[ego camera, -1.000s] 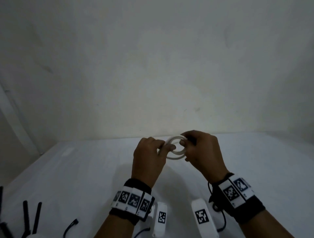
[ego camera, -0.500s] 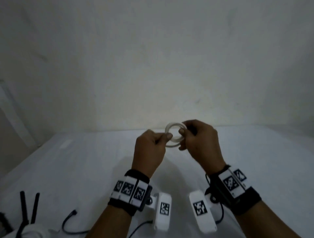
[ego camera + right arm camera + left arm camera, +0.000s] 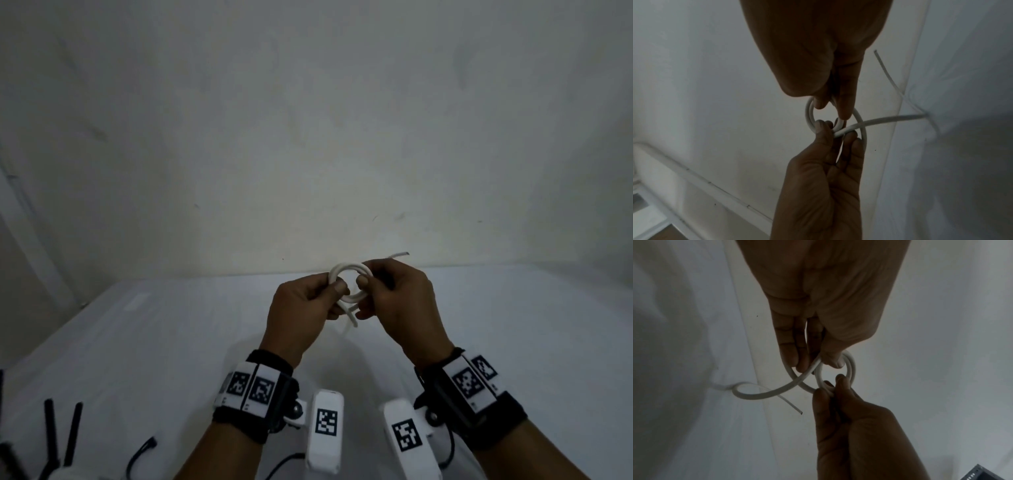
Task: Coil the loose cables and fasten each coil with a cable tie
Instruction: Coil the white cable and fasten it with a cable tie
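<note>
A white cable (image 3: 337, 271) is wound into a small coil and held above the white table (image 3: 171, 342). My left hand (image 3: 337, 287) pinches the coil's left side between thumb and fingers. My right hand (image 3: 361, 284) pinches the right side. In the left wrist view the coil (image 3: 852, 365) sits between my left hand (image 3: 818, 366) and right hand (image 3: 830, 386), and a loose tail (image 3: 756, 396) curls away. A thin white strand (image 3: 399, 254) with a dark tip pokes out past the right hand. I cannot tell whether it is a tie or the cable's end. The right wrist view shows the coil (image 3: 809, 116), right hand (image 3: 832, 110), left hand (image 3: 836, 129) and strand (image 3: 887, 73).
Two black strips (image 3: 51, 435) stand at the table's near left, beside a black cable (image 3: 140, 455). A pale wall (image 3: 308, 154) rises behind the table's far edge.
The hands have drawn closer and the coil looks tighter. A short tail now hangs below the hands and a thin strand sticks out beyond the right hand.
</note>
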